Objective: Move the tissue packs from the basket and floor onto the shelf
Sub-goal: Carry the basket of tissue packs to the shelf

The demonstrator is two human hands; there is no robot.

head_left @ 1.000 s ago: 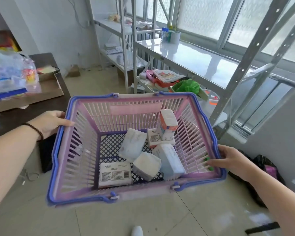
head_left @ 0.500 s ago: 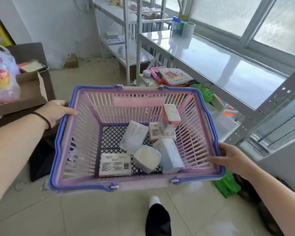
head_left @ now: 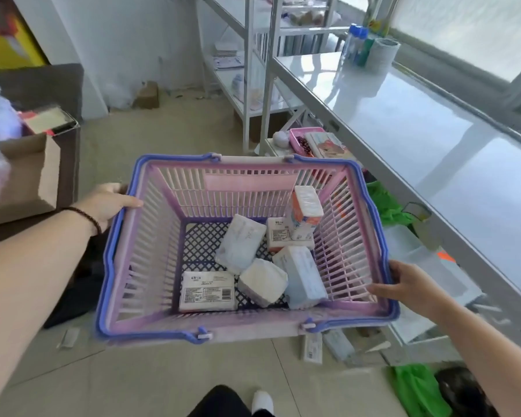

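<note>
We grip the basket (head_left: 151, 266) with both hands: our left hand (head_left: 109, 203) curls over the left rim, thumb lying along its top, and our right hand (head_left: 409, 284) clasps the near right corner, fingers inside the slatted wall. Between our hands, six tissue packs (head_left: 244, 251) lie on the dark lattice bottom, soft plastic-wrapped blocks, one standing upright. The basket is pink plastic with blue handles. The glossy shelf (head_left: 418, 121) stands to the right, and more packs (head_left: 313, 347) lie on the floor (head_left: 163, 380) beneath.

Pink slatted basket (head_left: 151, 266) (blue rim), white tissue packs (head_left: 262, 284).
</note>
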